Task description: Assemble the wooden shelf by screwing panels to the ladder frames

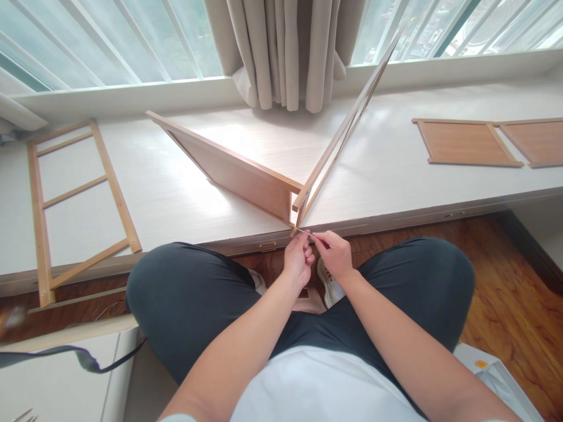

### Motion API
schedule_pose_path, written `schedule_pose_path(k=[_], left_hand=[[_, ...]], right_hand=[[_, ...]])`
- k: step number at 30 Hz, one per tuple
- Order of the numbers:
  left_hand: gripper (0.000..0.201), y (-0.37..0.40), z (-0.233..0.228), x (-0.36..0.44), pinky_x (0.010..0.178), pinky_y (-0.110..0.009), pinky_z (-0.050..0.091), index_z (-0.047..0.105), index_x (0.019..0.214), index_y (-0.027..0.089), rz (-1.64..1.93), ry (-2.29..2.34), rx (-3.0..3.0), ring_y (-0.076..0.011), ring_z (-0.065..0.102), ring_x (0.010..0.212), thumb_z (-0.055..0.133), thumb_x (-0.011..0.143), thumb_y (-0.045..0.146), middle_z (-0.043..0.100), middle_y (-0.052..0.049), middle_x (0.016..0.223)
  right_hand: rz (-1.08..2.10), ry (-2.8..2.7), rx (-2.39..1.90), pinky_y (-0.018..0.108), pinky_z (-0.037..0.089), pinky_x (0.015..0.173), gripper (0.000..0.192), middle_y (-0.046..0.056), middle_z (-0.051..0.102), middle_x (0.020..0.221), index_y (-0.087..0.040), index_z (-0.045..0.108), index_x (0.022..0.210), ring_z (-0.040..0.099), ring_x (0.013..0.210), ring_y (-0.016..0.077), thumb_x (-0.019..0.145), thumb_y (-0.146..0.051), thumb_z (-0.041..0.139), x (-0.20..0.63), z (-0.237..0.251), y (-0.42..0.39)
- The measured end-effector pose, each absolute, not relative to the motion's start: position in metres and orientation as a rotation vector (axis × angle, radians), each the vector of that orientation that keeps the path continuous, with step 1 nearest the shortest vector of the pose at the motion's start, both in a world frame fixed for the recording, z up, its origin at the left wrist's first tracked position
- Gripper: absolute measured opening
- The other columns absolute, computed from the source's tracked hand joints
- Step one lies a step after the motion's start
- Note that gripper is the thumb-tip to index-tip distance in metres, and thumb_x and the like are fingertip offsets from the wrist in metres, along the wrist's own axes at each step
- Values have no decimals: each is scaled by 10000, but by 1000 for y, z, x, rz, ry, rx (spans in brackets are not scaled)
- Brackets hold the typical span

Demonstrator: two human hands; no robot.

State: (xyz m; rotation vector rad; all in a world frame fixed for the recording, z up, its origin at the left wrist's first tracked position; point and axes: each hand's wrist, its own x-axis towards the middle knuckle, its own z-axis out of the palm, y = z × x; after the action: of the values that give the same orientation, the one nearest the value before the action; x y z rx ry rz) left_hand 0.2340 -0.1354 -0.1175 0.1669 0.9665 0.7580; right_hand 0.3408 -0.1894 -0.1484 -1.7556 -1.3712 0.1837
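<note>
A wooden panel stood on edge just beyond both hands, slanting away to the left, and met a thin slatted frame that leaned up and away to the right, the two forming a V whose corner sat right above the fingertips at the near edge of the white desk. The left hand and the right hand were touching, fingers pressed together in a pinch on a small thin metal piece at that corner; what kind of piece could not be told. Far left of the hands a ladder-like frame lay flat, its near end overhanging the desk edge. Well to the right lay two flat brown panels. Beyond the V hung a beige curtain before bright windows. Below the hands were dark-trousered knees and a wood floor. Bare desk surface stretched between the V and the flat pieces on either side.
</note>
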Motion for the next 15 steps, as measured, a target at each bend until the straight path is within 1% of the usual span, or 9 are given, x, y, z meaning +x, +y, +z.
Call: schedule_pose_path(k=[9, 15], left_hand=[[421, -135, -116, 233, 423, -142, 200, 655, 963, 139, 753, 963, 175, -4, 321, 447, 906, 670, 308, 425, 98, 588], [439, -134, -117, 233, 427, -148, 200, 656, 965, 135, 753, 960, 171, -5, 318, 452, 915, 658, 312, 423, 98, 596]], right_hand=[[169, -1365, -1747, 264, 497, 688, 212, 31, 755, 839, -201, 773, 915, 681, 727, 142, 1007, -337, 639, 341, -148, -188], [169, -1370, -1751, 263, 504, 700, 231, 31, 758, 842, -201, 774, 910, 682, 725, 139, 1011, -350, 629, 341, -148, -188]])
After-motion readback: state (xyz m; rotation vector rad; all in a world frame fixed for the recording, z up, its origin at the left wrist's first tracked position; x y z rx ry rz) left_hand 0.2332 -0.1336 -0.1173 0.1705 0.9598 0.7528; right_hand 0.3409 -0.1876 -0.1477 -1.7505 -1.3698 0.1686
